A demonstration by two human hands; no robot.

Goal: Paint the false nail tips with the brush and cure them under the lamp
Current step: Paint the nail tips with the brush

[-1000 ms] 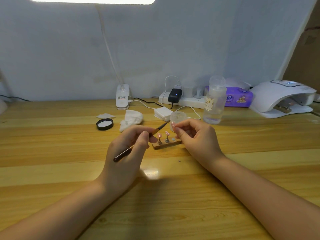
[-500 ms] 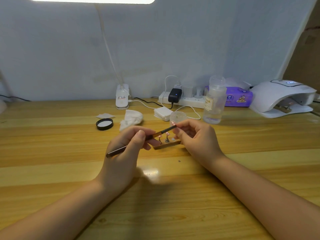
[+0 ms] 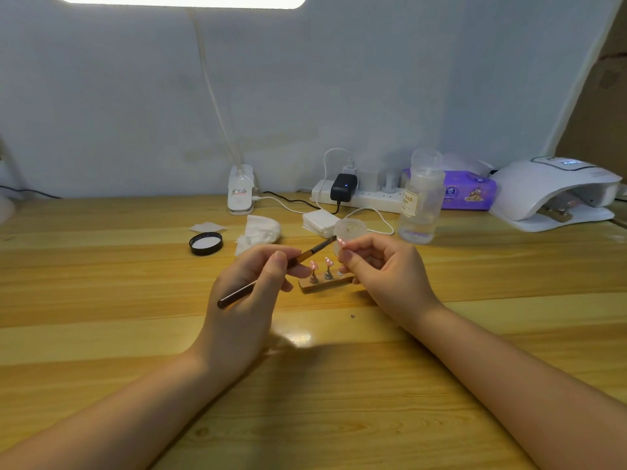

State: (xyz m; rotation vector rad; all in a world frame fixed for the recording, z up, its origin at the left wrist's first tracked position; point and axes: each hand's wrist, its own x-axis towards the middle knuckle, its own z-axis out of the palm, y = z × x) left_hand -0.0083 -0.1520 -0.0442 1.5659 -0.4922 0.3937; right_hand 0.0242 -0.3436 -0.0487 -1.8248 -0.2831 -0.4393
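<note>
Nail stand (image 3: 325, 283) between both hands, jar (image 3: 349, 228) behind it, curing lamp (image 3: 556, 191) far right.

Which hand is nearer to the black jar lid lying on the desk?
Left. The left hand, holding the brush, is just right of the black jar lid and nearer the camera; the right hand is farther right, beyond the nail stand.

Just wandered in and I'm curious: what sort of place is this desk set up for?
Most likely a small nail-art workstation, perhaps at home. A white curing lamp sits at the back right, false nail tips stand on a little wooden stand, and the left hand holds a fine brush.
</note>
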